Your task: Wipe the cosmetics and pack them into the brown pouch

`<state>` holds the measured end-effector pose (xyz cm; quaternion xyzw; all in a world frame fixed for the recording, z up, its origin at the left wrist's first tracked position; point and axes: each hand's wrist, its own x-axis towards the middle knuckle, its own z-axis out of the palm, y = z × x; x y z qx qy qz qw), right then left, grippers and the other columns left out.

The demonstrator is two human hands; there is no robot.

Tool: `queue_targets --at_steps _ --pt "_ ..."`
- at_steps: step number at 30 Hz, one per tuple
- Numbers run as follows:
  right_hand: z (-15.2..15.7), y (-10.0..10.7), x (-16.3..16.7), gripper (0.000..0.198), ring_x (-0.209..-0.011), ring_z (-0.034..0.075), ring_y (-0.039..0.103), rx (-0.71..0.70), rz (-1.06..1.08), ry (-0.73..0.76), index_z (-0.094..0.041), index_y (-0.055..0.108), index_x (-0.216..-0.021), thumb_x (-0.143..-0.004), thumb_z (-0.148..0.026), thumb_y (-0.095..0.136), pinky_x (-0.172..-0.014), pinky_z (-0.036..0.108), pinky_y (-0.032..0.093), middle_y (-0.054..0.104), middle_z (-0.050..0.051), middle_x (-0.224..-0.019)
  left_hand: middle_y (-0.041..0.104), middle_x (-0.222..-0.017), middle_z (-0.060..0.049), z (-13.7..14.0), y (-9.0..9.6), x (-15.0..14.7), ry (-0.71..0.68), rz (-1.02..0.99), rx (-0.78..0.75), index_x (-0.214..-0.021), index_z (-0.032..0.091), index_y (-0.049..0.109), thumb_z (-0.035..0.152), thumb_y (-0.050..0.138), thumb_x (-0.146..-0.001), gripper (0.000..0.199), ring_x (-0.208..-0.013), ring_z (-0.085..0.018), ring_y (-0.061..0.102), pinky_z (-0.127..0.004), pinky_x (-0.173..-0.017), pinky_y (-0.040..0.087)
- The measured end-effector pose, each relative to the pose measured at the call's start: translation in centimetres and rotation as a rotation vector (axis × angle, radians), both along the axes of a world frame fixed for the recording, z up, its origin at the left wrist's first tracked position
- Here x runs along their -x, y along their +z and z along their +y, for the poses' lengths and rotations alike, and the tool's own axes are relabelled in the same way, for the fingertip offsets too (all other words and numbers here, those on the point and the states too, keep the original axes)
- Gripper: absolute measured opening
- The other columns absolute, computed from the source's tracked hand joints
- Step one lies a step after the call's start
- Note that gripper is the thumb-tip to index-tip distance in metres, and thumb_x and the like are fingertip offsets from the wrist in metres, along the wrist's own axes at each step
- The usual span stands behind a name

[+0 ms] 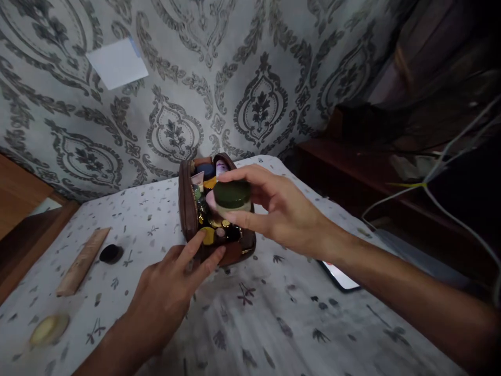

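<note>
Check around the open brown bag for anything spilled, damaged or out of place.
Nothing stands out: the green-topped jar looks intact. The beige tube and small black item lie loose on the sheet; the pale yellow item nearby is too blurred to judge.

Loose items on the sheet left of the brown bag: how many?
3: beige tube at left, black round container right of it, blurred yellowish item at lower left. The left hand may hide more.

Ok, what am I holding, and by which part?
Your right hand holds a green-lidded jar, fingers on top, thumb against its pale lower side. Your left hand touches the brown bag.
</note>
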<state>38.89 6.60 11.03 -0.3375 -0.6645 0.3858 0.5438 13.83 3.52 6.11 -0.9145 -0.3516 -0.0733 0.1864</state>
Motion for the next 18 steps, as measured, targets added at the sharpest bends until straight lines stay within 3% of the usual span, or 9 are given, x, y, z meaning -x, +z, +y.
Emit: queue_targets --at_steps 4,7,12,15,18 --pt "1.4 0.0 1.1 0.038 -0.114 0.024 0.06 -0.227 -0.467 -0.047 -0.022 0.066 -0.116 -0.079 -0.015 0.072 -0.101 0.044 0.048 0.066 0.004 -0.116 0.048 -0.154 -0.002 0.1 -0.8 0.0 -0.005 -0.049 -0.022 -0.153 0.045 0.036 0.0 0.049 -0.058 0.106 -0.097 -0.023 0.064 -0.019 -0.045 0.046" --pt "1.9 0.1 1.9 0.032 -0.115 0.025 0.057 -0.295 -0.685 -0.062 -0.019 0.066 -0.112 -0.08 -0.014 0.07 -0.102 0.044 0.044 0.065 0.006 -0.114 0.049 -0.154 -0.002 0.1 -1.1 0.0 -0.018 -0.063 -0.055 -0.154 0.044 0.034 0.0 0.047 -0.059 0.105 -0.099 -0.024 0.063 -0.019 -0.043 0.045" --pt "2.2 1.0 3.0 0.015 -0.099 0.023 0.062 -0.192 -0.877 -0.046 -0.016 0.067 -0.093 -0.079 -0.013 0.07 -0.085 0.033 0.047 0.068 0.006 -0.103 0.048 -0.153 -0.004 0.1 -1.4 0.0 -0.038 -0.085 -0.088 -0.152 0.039 0.039 -0.002 0.044 -0.06 0.102 -0.099 -0.025 0.061 -0.02 -0.04 0.044" --pt "2.4 1.2 3.4 0.021 -0.088 0.021 0.064 -0.083 -0.936 -0.068 -0.015 0.066 -0.096 -0.076 -0.012 0.072 -0.074 0.029 0.045 0.07 0.006 -0.096 0.048 -0.154 -0.005 0.0 -1.4 0.0 -0.046 -0.1 -0.088 -0.151 0.036 0.042 -0.004 0.044 -0.058 0.101 -0.099 -0.025 0.06 -0.022 -0.042 0.046" --pt "2.6 0.7 3.6 0.024 -0.08 0.02 0.064 -0.061 -0.951 -0.071 -0.015 0.064 -0.101 -0.078 -0.014 0.07 -0.066 0.028 0.042 0.07 0.007 -0.091 0.048 -0.155 -0.004 -0.1 -1.4 -0.1 -0.042 -0.091 -0.085 -0.152 0.037 0.04 -0.004 0.043 -0.06 0.101 -0.098 -0.024 0.06 -0.022 -0.043 0.047"
